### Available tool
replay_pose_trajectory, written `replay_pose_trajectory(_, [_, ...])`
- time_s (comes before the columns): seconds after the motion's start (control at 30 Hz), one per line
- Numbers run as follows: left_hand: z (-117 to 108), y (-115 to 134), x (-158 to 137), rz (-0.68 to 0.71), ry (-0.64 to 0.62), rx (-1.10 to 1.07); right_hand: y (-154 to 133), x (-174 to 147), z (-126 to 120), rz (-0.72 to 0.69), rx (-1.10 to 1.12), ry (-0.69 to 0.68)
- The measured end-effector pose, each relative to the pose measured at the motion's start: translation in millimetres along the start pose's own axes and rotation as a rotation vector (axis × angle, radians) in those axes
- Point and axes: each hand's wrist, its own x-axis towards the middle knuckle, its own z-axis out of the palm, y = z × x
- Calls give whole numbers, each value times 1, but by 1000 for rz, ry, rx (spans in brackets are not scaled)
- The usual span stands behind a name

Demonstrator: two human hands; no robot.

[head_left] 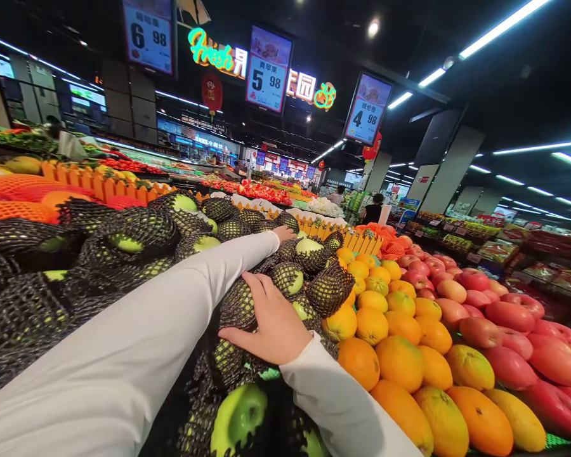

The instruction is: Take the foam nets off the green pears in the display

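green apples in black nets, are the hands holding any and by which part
Cannot be told: the right hand lies spread against a netted apple; any hold by the left hand is obscured.

- Left price sign [148, 35]: "6.98".
- Middle price sign [269, 70]: "青苹果", "5.98".
- Right price sign [368, 109]: "4.98"; product name small.
- Neon sign [212, 52]: "Fresh 果", then "园", partly hidden.

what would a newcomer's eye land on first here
Probably the white sleeves crossing the foreground, with the left hand reaching farther in and the right hand spread over green apples in black netting. Next, the bright oranges and red apples to the right, then the glowing "Fresh" sign overhead.
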Motion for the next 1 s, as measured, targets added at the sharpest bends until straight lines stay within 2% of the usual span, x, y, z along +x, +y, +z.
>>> replay_pose_trajectory(0.27, [5, -4, -3, 14, 21, -10, 0, 0, -2, -8, -2, -11])
replay_pose_trajectory(0.57, [-7, 0, -31, 91, 20, 101, -1, 1, -4, -51, -40, -34])
replay_pose_trajectory(0.83, [-41, 7, -64, 103, 58, 179, 1, 1, -4, -60, -47, -38])
replay_pose_trajectory(1.0, [-79, 8, -83, -50, 157, -25, 3, 1, -3, -77, -30, -22])
